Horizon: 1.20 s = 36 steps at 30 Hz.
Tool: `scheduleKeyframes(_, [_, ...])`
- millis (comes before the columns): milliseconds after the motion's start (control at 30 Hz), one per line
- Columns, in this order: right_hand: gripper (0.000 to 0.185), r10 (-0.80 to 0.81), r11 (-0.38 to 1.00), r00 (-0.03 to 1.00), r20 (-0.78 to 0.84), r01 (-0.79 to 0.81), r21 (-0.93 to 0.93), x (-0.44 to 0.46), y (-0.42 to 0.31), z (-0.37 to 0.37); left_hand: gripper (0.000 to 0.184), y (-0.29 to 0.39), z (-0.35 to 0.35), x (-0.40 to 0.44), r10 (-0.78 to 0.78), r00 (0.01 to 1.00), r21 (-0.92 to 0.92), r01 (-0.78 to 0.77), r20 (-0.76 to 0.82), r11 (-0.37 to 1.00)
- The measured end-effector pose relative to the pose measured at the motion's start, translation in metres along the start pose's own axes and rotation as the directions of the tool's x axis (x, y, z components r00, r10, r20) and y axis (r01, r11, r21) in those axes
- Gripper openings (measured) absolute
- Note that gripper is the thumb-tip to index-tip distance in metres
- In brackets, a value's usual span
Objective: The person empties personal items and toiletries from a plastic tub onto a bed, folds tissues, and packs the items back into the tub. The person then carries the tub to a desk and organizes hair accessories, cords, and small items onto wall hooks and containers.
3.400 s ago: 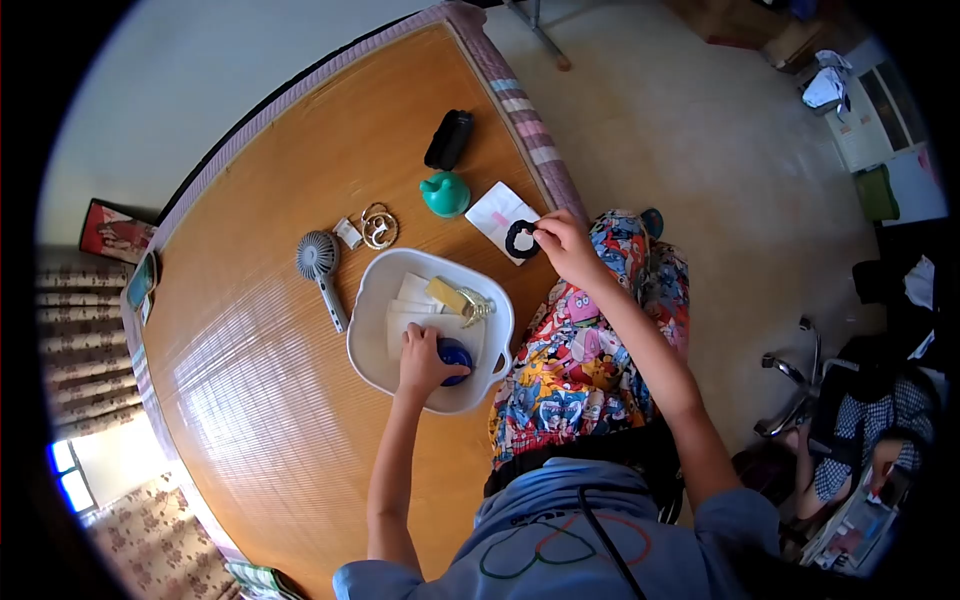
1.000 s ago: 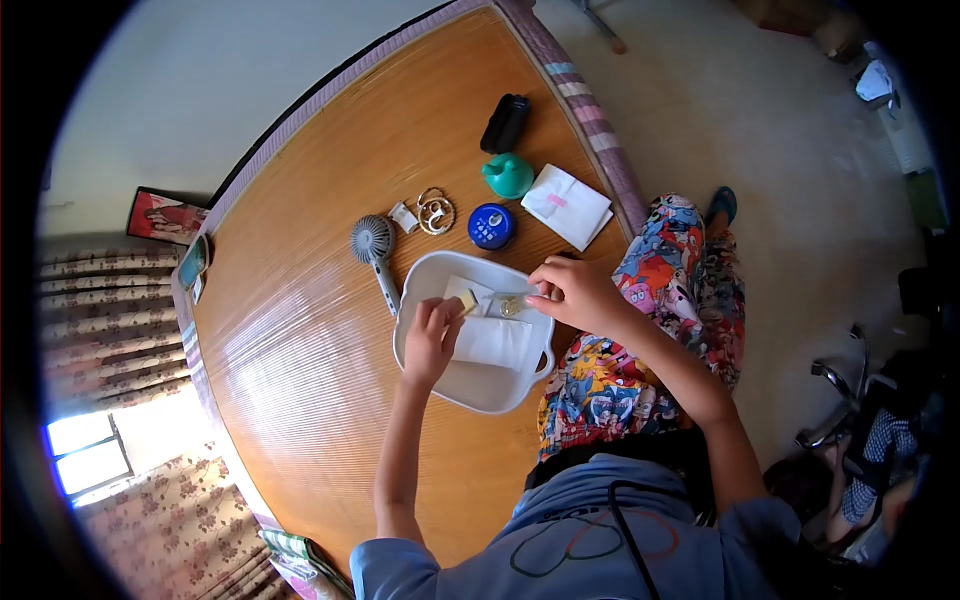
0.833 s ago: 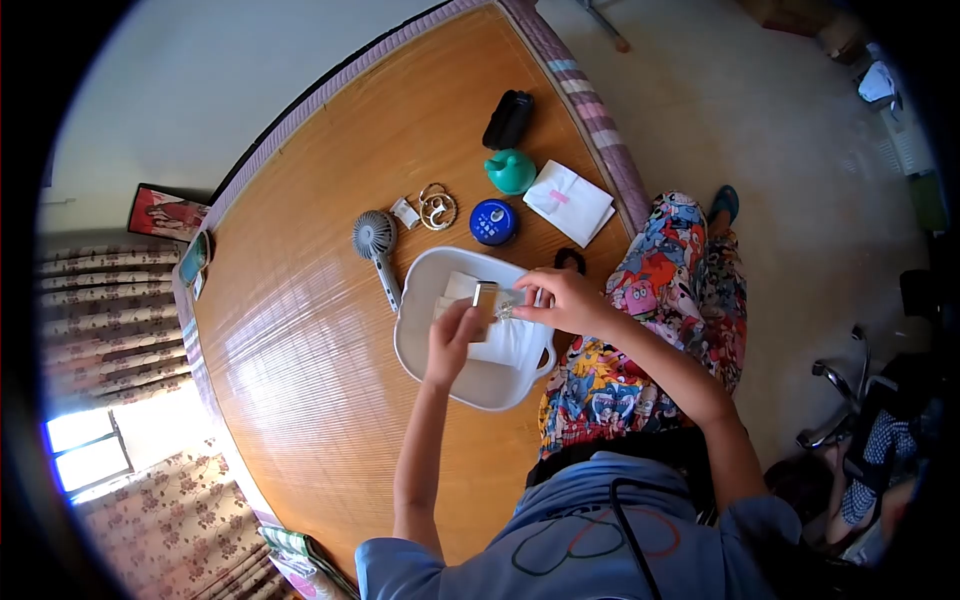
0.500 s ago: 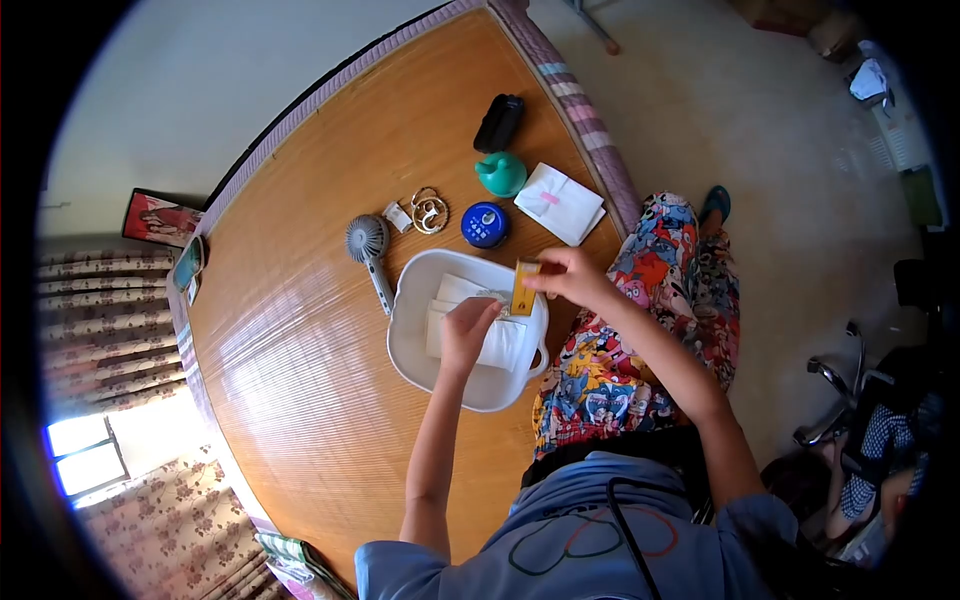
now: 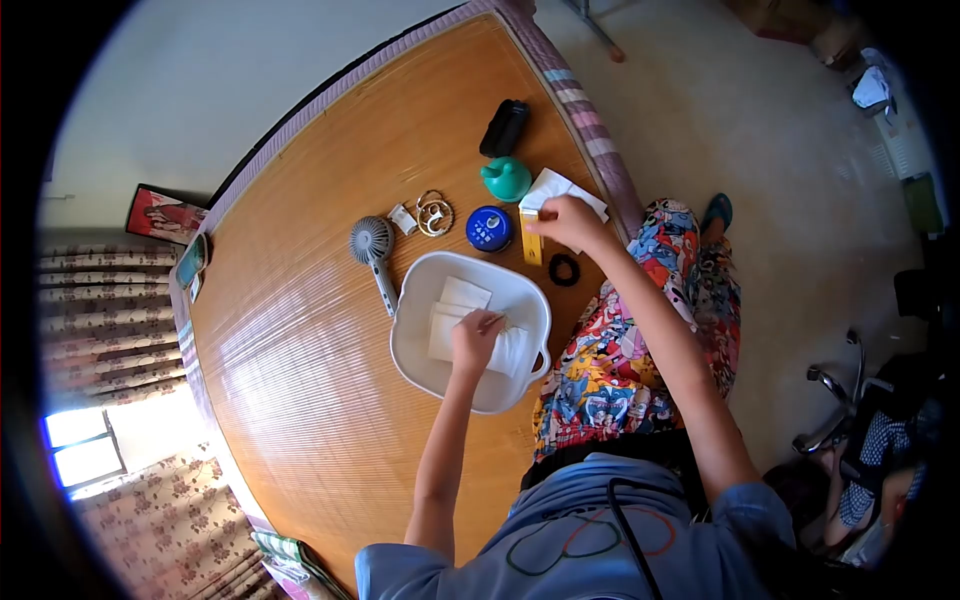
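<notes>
A yellow box (image 5: 533, 250) is showing just beyond the white basin (image 5: 405, 355) at one o'clock, the right hand (image 5: 567, 222) pinching its far half between thumb and fingers, seemingly for steadiness. The left hand (image 5: 474, 340) is hovering over white papers (image 5: 464, 293) in the basin, fingers drawn together; whether they're gripping anything cannot be told. A brown mat (image 5: 300, 390) is lying beneath, a window (image 5: 88, 455) glowing at eight o'clock.

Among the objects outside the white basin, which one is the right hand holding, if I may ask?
The slim yellow box, pinched by the right hand; the round blue container and black ring nearby are in neither hand.
</notes>
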State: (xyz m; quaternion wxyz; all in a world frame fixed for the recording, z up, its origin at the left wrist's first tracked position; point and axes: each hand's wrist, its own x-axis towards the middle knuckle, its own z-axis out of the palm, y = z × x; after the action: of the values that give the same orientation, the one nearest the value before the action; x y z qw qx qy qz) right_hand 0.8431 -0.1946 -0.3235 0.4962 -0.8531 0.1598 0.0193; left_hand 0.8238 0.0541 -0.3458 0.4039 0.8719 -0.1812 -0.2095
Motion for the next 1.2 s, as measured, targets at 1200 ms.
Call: scheduleKeyframes(1200, [0.03, 0.175, 0.883, 0.82, 0.545, -0.376, 0.281, -0.033, 0.044, -0.021, 0.071, -0.028, -0.044, -0.023, 0.055, 0.976, 0.384, 0.031, -0.211, 0.923])
